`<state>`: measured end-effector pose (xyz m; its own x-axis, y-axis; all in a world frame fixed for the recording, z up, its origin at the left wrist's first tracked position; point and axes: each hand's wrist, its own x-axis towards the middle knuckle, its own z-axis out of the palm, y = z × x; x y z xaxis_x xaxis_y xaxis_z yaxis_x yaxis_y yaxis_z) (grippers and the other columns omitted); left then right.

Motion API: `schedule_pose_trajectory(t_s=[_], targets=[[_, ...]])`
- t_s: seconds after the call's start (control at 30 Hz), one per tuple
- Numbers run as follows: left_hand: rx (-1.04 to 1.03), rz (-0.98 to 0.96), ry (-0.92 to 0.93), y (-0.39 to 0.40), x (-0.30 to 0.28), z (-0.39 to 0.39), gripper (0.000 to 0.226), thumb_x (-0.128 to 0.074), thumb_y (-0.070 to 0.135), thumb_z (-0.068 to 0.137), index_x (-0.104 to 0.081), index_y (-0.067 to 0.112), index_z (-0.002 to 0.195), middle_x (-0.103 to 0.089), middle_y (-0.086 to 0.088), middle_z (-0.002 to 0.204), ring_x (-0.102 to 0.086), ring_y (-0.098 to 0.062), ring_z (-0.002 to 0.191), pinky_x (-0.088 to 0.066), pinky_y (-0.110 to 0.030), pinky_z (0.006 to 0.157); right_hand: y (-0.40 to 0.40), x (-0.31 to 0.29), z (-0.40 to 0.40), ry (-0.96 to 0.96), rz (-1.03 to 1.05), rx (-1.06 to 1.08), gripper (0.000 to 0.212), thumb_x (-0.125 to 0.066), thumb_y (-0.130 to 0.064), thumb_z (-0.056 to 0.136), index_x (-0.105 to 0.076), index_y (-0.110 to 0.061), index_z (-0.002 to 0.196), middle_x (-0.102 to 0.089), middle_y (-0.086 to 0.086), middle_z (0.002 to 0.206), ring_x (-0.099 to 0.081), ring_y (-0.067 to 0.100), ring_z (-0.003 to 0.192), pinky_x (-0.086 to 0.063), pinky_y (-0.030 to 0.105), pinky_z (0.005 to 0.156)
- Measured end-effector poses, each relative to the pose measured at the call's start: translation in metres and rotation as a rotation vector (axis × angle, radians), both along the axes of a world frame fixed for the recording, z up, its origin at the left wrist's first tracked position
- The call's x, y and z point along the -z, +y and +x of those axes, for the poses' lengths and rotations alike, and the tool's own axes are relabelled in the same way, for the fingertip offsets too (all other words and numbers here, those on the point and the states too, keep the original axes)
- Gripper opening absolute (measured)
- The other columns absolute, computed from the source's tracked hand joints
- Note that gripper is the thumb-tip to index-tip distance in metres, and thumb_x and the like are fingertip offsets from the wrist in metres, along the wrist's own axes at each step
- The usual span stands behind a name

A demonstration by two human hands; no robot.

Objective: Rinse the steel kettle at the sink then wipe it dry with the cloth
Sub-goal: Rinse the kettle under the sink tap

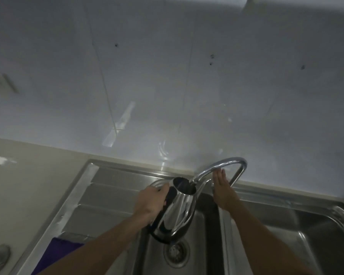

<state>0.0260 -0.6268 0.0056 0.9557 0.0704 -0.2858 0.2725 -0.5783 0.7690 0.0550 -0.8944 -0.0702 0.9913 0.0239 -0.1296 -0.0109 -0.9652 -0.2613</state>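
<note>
Over the sink [316,225], left hand [150,203] grips the kettle [177,211] handle; right hand [222,190], fingers straight, touches the faucet [216,165].

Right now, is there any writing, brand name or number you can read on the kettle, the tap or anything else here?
None can be read.
Kettle: plain shiny steel, no mark showing.
Tap: no mark showing.
Wall socket: too dim and blurred to tell.
Purple cloth: no label showing.

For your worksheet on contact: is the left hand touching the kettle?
Touching. The head view shows the left hand with its fingers curled round the black handle of the kettle, holding it over the sink.
</note>
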Motion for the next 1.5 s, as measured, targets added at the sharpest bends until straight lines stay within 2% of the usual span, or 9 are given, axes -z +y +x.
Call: schedule_pose_trajectory(t_s=[0.17, 0.33, 0.4, 0.43, 0.5, 0.63, 1.1, 1.2, 1.5], targets=[[0.026, 0.07, -0.039, 0.0, 0.0, 0.006, 0.065, -0.042, 0.054, 0.095, -0.061, 0.017, 0.045, -0.056, 0.005, 0.039, -0.065, -0.015, 0.054, -0.049, -0.025, 0.066, 0.006, -0.002, 0.027, 0.226, -0.197, -0.062, 0.066, -0.037, -0.004, 0.095, -0.002, -0.005, 0.151, 0.03, 0.013, 0.15, 0.008, 0.038, 0.147, -0.017, 0.051, 0.118], [0.016, 0.04, -0.048, 0.001, 0.004, 0.008, 0.065, -0.045, 0.056, 0.093, -0.06, 0.017, 0.043, -0.054, 0.006, 0.035, -0.065, -0.015, 0.051, -0.052, -0.026, 0.069, 0.009, 0.013, 0.016, 0.185, -0.12, -0.068, 0.065, -0.038, 0.004, 0.09, -0.014, -0.006, 0.15, -0.003, 0.015, 0.161, 0.012, 0.028, 0.143, -0.019, 0.05, 0.118], [0.016, 0.042, -0.046, 0.0, 0.004, 0.006, 0.064, -0.046, 0.056, 0.092, -0.061, 0.016, 0.044, -0.056, 0.005, 0.036, -0.067, -0.016, 0.053, -0.052, -0.026, 0.067, 0.011, 0.014, 0.006, 0.046, 0.081, 0.111, 0.059, -0.044, 0.006, 0.086, -0.034, -0.006, 0.144, -0.034, 0.02, 0.151, -0.021, 0.033, 0.144, -0.033, 0.046, 0.112], [0.008, 0.043, -0.049, -0.001, 0.005, 0.006, 0.063, -0.046, 0.055, 0.092, -0.061, 0.016, 0.044, -0.058, 0.004, 0.038, -0.067, -0.018, 0.054, -0.052, -0.027, 0.067, 0.013, 0.008, -0.001, -0.028, 0.186, 0.212, 0.052, -0.047, 0.006, 0.086, -0.047, -0.01, 0.136, -0.052, 0.02, 0.138, -0.045, 0.035, 0.132, -0.042, 0.042, 0.104], [-0.009, 0.035, -0.048, -0.001, 0.006, 0.004, 0.062, -0.046, 0.053, 0.092, -0.062, 0.016, 0.045, -0.064, 0.001, 0.046, -0.067, -0.019, 0.057, -0.049, -0.028, 0.065, 0.019, -0.006, -0.014, -0.157, 0.305, 0.347, 0.038, -0.051, 0.004, 0.087, -0.064, -0.015, 0.117, -0.068, 0.017, 0.112, -0.064, 0.035, 0.103, -0.047, 0.033, 0.086], [-0.013, 0.062, -0.019, -0.001, 0.009, 0.0, 0.059, -0.04, 0.05, 0.094, -0.067, 0.012, 0.058, -0.071, -0.006, 0.065, -0.067, -0.022, 0.066, -0.044, -0.029, 0.066, 0.031, -0.02, -0.041, -0.223, 0.437, 0.453, 0.037, -0.048, 0.009, 0.085, -0.07, -0.012, 0.106, -0.07, 0.014, 0.108, -0.064, 0.032, 0.102, -0.046, 0.028, 0.086], [0.025, 0.032, 0.054, -0.013, -0.004, 0.024, 0.057, -0.034, 0.046, 0.096, -0.062, 0.014, 0.058, -0.069, -0.002, 0.065, -0.069, -0.027, 0.076, -0.053, -0.038, 0.087, 0.045, -0.029, -0.066, -0.193, 0.428, 0.444, 0.035, -0.046, 0.008, 0.089, -0.072, -0.01, 0.104, -0.073, 0.012, 0.105, -0.068, 0.028, 0.097, -0.046, 0.024, 0.087], [0.007, 0.018, 0.051, -0.012, -0.001, 0.025, 0.057, -0.037, 0.045, 0.095, -0.062, 0.016, 0.053, -0.067, 0.001, 0.06, -0.069, -0.027, 0.075, -0.053, -0.036, 0.083, 0.043, -0.029, -0.066, -0.193, 0.427, 0.452, 0.035, -0.046, 0.008, 0.089, -0.072, -0.009, 0.104, -0.073, 0.012, 0.105, -0.068, 0.029, 0.097, -0.042, 0.018, 0.083], [-0.027, -0.062, 0.054, 0.001, 0.011, 0.018, 0.055, -0.043, 0.05, 0.091, -0.058, 0.015, 0.051, -0.063, 0.0, 0.055, -0.06, -0.023, 0.058, -0.046, -0.032, 0.064, 0.043, -0.029, -0.064, -0.193, 0.439, 0.464, 0.036, -0.047, 0.008, 0.086, -0.072, -0.011, 0.104, -0.074, 0.012, 0.104, -0.068, 0.029, 0.097, -0.049, 0.028, 0.089]])
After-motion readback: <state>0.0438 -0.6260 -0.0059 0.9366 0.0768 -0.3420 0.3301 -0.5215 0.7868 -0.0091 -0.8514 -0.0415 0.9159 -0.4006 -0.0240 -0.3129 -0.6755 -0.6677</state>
